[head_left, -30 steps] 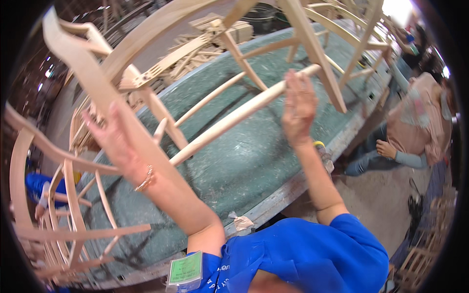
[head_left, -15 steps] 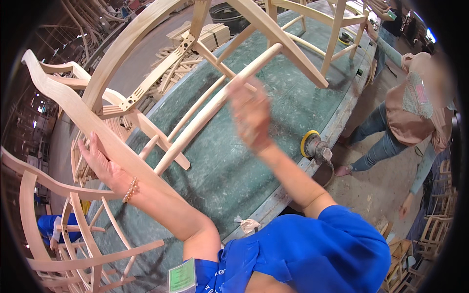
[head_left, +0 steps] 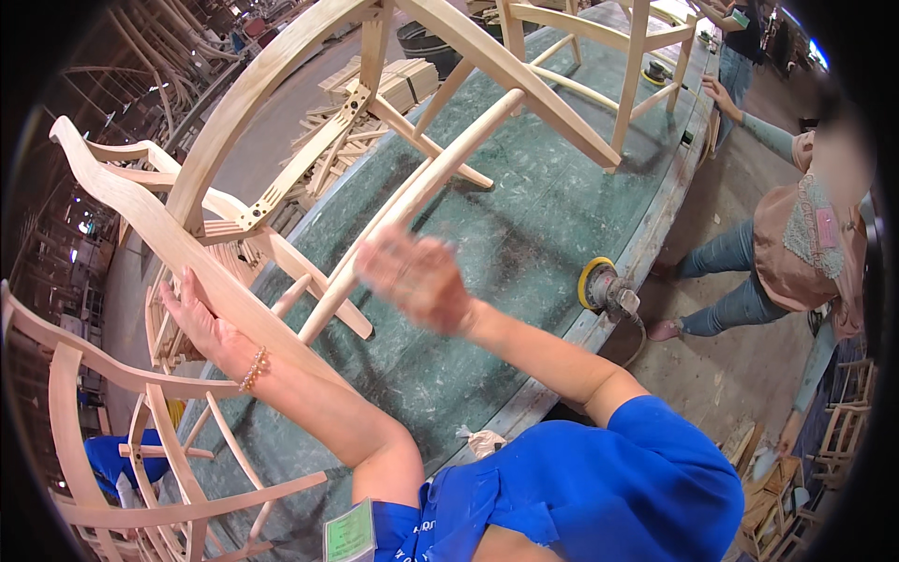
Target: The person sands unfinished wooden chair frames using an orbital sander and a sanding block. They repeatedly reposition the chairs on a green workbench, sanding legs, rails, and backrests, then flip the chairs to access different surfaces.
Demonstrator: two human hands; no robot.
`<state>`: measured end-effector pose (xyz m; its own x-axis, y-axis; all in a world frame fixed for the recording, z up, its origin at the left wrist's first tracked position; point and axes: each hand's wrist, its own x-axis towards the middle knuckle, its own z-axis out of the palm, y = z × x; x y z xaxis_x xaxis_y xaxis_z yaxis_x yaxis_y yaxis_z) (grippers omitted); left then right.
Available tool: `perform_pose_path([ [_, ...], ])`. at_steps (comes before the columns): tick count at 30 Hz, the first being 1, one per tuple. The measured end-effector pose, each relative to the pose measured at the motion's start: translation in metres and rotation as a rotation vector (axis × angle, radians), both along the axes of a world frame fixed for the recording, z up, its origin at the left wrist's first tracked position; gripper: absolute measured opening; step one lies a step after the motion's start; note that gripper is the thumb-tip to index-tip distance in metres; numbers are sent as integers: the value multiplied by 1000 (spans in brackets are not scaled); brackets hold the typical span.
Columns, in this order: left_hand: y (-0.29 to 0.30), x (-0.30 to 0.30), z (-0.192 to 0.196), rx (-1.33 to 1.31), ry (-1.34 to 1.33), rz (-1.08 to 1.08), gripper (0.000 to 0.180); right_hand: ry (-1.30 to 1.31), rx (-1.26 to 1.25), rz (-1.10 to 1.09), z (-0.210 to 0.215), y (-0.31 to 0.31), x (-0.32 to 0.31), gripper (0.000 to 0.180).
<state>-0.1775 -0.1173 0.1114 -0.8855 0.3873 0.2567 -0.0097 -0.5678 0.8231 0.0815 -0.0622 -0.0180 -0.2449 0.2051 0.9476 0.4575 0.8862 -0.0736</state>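
Observation:
An unfinished pale wooden chair frame [head_left: 234, 289] lies tipped on the green-topped workbench [head_left: 487, 309]. My left hand [head_left: 208, 323] is at the left, pressed against a broad curved leg of the frame, its fingers reaching up along the wood. A beaded bracelet circles that wrist. My right hand [head_left: 412, 278] is smeared by motion beside the round stretcher rail [head_left: 440, 173], which runs between two legs. Its fingers appear bent, but whether they touch the rail or hold anything is blurred.
A sander with a yellow-rimmed pad [head_left: 607, 290] rests at the bench's right edge. Another chair frame [head_left: 618, 56] stands at the far end, and one more [head_left: 169, 450] at lower left. A co-worker [head_left: 796, 234] stands on the right. Wood strips [head_left: 393, 84] are stacked behind the bench.
My right hand has slid down along the stretcher rail, toward me and to the left. My left hand stays against the same leg. The view has shifted slightly.

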Motion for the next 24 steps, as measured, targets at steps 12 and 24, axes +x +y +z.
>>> perform_pose_path([
  [12,-16,-43,-12,-59,88,-59,78,32,-56,99,23,-7,-3,31],
  [24,-15,3,6,-10,93,-3,72,-7,-187,-79,51,35,65,34],
])
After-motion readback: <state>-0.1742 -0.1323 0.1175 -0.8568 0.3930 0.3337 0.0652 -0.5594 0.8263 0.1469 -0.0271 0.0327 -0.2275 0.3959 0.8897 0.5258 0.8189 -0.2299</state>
